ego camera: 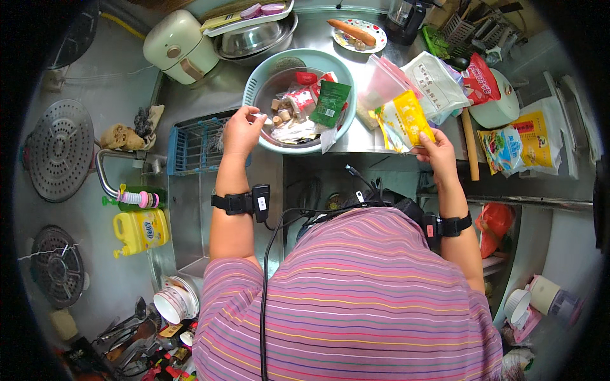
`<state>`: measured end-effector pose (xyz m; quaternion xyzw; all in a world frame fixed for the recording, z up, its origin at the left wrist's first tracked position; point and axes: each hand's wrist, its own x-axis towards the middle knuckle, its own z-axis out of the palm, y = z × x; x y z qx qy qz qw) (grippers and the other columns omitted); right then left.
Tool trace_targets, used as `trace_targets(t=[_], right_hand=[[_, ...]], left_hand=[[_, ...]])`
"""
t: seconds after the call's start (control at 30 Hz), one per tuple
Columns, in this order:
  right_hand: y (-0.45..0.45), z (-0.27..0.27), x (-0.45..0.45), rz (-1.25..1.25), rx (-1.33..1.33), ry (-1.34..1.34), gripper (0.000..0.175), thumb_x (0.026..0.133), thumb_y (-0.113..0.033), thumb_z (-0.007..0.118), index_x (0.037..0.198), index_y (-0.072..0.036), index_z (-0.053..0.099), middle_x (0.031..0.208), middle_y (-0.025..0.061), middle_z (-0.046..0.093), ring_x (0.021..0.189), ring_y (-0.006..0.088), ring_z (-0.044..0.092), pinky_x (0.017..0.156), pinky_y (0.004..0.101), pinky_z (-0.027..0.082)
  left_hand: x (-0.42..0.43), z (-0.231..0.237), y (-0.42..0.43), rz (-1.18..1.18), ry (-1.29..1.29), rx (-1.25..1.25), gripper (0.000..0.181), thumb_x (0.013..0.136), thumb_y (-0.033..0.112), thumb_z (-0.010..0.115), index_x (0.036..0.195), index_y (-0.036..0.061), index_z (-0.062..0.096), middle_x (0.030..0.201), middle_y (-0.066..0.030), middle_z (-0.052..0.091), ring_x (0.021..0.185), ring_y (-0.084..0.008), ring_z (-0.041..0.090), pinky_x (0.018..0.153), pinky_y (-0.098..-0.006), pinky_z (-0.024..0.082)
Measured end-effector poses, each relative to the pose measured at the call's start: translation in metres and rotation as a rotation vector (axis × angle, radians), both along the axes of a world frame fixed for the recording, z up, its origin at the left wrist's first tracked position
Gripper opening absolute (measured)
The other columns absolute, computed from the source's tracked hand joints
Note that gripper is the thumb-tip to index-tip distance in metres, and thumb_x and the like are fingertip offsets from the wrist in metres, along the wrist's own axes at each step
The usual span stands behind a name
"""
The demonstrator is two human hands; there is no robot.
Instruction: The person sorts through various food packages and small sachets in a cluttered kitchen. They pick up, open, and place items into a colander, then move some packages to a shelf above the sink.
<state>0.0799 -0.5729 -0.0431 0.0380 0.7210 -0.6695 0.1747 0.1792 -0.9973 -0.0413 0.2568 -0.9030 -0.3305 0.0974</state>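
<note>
My right hand (438, 152) grips the lower right corner of a yellow and white plastic food packet (409, 121), which bears writing. The packet is over the front edge of the steel counter. My left hand (242, 132) is at the left rim of a pale blue plastic basin (347, 71), its fingertips pinched on a small white item (259, 115) too small to identify. Inside the basin a smaller bowl (267, 88) holds a green packet (331, 102), red and white packets (301, 99), short tan cylindrical pieces (284, 115) and crumpled clear wrapping.
Right of the basin lie a pink-edged zip bag (381, 78), a white bag (433, 85) and a wooden rolling pin (469, 145). Behind are a plate with a carrot (352, 32), steel bowls (257, 40) and a cream air fryer (178, 47). A sink with blue rack (190, 147) is left.
</note>
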Motion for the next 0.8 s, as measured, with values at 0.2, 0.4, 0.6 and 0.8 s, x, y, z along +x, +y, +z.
trace_targets(t=[0.2,0.4,0.6,0.8], right_hand=[[-0.014,-0.019,-0.002,0.088,0.248,0.129,0.024,0.089,-0.023,0.063,0.106,-0.007,0.059,0.086,0.0002,0.066,0.064,0.0082,0.063,0.053,0.0185,0.043],[-0.042,-0.032,-0.019,0.097,0.243,0.200,0.026,0.087,-0.017,0.064,0.105,0.000,0.060,0.082,0.0054,0.066,0.058,0.0094,0.060,0.054,0.0224,0.046],[-0.068,-0.057,-0.050,0.096,0.128,0.103,0.059,0.084,-0.007,0.065,0.137,-0.001,0.039,0.114,0.0142,0.062,0.094,0.0139,0.061,0.074,0.0248,0.050],[-0.055,-0.065,-0.047,0.092,0.206,0.143,0.052,0.084,-0.010,0.066,0.131,0.000,0.047,0.116,0.0169,0.061,0.097,0.0179,0.062,0.080,0.0286,0.051]], left_hand=[[-0.003,-0.008,-0.002,0.019,-0.071,-0.021,0.032,0.078,0.029,0.067,0.102,0.0079,0.065,0.089,-0.0097,0.069,0.084,-0.0265,0.065,0.076,-0.0373,0.050],[-0.014,-0.013,-0.002,0.007,-0.043,-0.001,0.030,0.078,0.026,0.068,0.101,0.0070,0.065,0.089,-0.0114,0.068,0.084,-0.0267,0.066,0.077,-0.0372,0.050],[-0.035,-0.023,0.000,-0.020,-0.024,-0.001,0.027,0.077,0.023,0.069,0.099,0.0072,0.066,0.093,-0.0128,0.068,0.089,-0.0277,0.066,0.079,-0.0373,0.050],[-0.061,-0.039,0.000,-0.202,-0.095,-0.126,0.022,0.077,0.013,0.060,0.098,0.0105,0.067,0.098,-0.0141,0.066,0.093,-0.0312,0.063,0.079,-0.0411,0.050]])
